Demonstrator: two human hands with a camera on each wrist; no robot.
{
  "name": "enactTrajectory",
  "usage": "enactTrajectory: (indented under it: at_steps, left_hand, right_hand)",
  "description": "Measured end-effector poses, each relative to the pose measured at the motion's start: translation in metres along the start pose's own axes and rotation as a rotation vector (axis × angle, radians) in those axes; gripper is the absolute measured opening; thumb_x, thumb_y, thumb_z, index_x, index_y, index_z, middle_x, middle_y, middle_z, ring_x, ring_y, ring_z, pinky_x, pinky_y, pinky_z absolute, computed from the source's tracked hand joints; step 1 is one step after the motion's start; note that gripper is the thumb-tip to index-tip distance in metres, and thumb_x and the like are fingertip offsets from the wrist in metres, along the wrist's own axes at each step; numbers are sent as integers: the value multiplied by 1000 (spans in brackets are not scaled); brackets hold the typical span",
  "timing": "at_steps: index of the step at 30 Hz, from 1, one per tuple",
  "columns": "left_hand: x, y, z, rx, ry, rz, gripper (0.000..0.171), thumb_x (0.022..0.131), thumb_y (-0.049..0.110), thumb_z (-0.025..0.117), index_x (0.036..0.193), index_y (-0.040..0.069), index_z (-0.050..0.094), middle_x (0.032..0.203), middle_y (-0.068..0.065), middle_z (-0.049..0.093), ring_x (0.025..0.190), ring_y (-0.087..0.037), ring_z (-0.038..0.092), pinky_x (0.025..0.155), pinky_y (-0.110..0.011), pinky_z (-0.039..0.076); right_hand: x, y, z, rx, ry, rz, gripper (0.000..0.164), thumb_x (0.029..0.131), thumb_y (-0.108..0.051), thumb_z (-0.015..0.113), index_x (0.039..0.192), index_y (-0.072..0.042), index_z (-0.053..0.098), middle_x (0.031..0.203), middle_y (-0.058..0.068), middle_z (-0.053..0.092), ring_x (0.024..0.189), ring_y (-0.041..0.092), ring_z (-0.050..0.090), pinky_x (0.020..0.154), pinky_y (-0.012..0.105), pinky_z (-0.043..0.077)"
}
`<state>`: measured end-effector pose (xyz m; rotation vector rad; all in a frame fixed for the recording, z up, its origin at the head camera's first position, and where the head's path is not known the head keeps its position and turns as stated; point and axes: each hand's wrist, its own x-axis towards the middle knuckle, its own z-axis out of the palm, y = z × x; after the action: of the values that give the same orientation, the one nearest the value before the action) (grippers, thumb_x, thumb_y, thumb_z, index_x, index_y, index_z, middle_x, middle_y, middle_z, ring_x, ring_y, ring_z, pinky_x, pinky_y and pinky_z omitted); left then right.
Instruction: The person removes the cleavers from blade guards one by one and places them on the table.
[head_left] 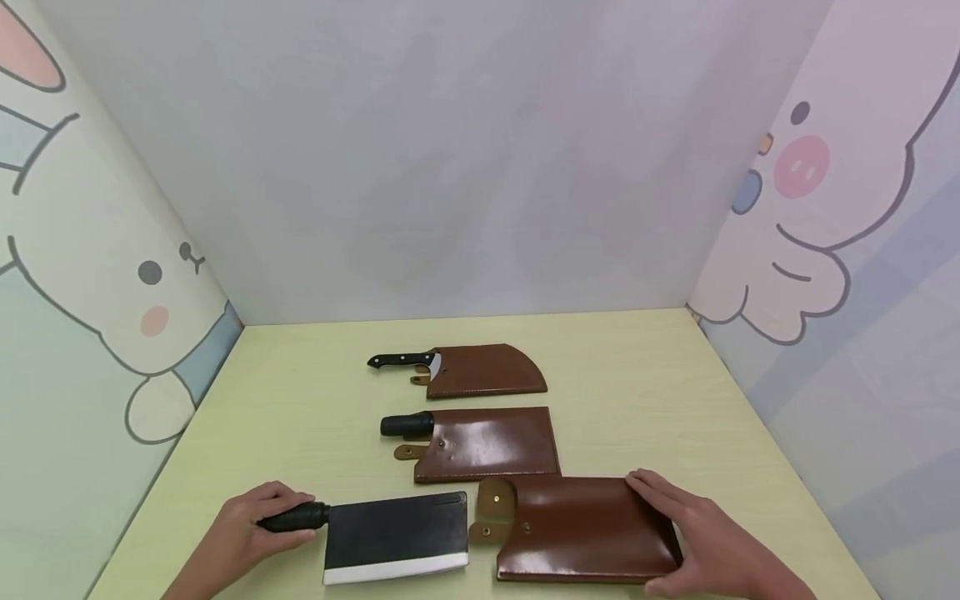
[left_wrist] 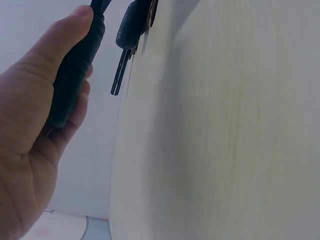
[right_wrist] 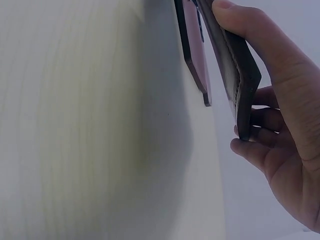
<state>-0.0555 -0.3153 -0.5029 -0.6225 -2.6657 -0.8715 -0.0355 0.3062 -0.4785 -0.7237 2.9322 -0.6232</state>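
Observation:
At the front left, my left hand grips the black handle of a cleaver. Its dark blade with a bright silver edge points right, toward the open end of a large brown leather sheath. A narrow gap lies between the blade's tip and the sheath's tan strap. My right hand holds the sheath by its closed right end. Thumb and fingers lie on opposite edges, and the right wrist view shows the sheath between them.
Two sheathed knives lie behind on the pale wooden table. The nearer brown sheath is rectangular with a thick black handle; the farther sheath has a curved end and a riveted handle. A grey wall stands behind, with cartoon-printed panels at both sides.

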Motion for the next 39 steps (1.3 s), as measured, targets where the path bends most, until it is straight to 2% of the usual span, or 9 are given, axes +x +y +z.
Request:
enactTrajectory:
  at_steps: [6, 11, 15, 22, 32, 34, 39]
  left_hand:
    - [-3, -4, -3, -35, -23, -3, 39, 68, 24, 95, 102, 32, 79, 97, 20, 65, 81, 2, 59, 68, -9, 45]
    - [-6, -11, -7, -76, -45, -31, 38, 71, 22, 94, 104, 31, 78, 97, 19, 65, 80, 2, 60, 67, -10, 45]
    - [-8, -16, -9, -85, -47, -32, 39, 70, 20, 94, 104, 30, 78, 97, 18, 66, 81, 1, 60, 67, -11, 45]
    - [-12, -22, -10, -99, -44, -20, 39, 68, 17, 95, 102, 28, 79, 96, 16, 66, 81, 3, 59, 66, -10, 44]
    - [-12, -29, -8, -101, -17, 65, 43, 63, 14, 97, 100, 25, 79, 95, 16, 67, 78, 2, 59, 65, -10, 42]
    - [-12, -30, -8, -98, -19, 70, 43, 63, 15, 97, 100, 26, 79, 95, 16, 67, 78, 3, 58, 65, -10, 42]
    - [-11, -31, -7, -94, -33, 52, 42, 63, 17, 97, 100, 26, 79, 94, 17, 66, 78, 3, 58, 67, -10, 41]
  right_hand:
    - [-10, 8, -3, -10, 32, 9, 116, 62, -71, 88, 157, -21, 43, 152, 5, 50, 121, 20, 62, 79, 27, 54]
    - [-17, 15, -7, 13, 38, 15, 116, 62, -65, 91, 157, -22, 41, 152, 6, 51, 122, 13, 59, 78, 26, 54]
    - [-22, 19, -6, 3, 52, 25, 118, 59, -62, 93, 157, -23, 41, 151, 3, 51, 119, 7, 58, 77, 25, 53]
    - [-28, 24, -4, -31, 88, 41, 124, 52, -69, 92, 157, -23, 43, 152, 10, 52, 126, 13, 58, 81, 27, 54]
    - [-30, 33, -5, 35, -13, 108, 120, 57, -59, 95, 158, -24, 39, 156, 8, 46, 118, 7, 56, 76, 23, 49]
    - [-30, 35, -4, 43, -27, 112, 120, 57, -56, 95, 158, -24, 39, 157, 8, 45, 120, 8, 56, 76, 23, 49]
    - [-28, 39, -5, 49, -54, 99, 118, 62, -65, 90, 159, -25, 36, 158, 11, 43, 124, 9, 54, 77, 24, 49]
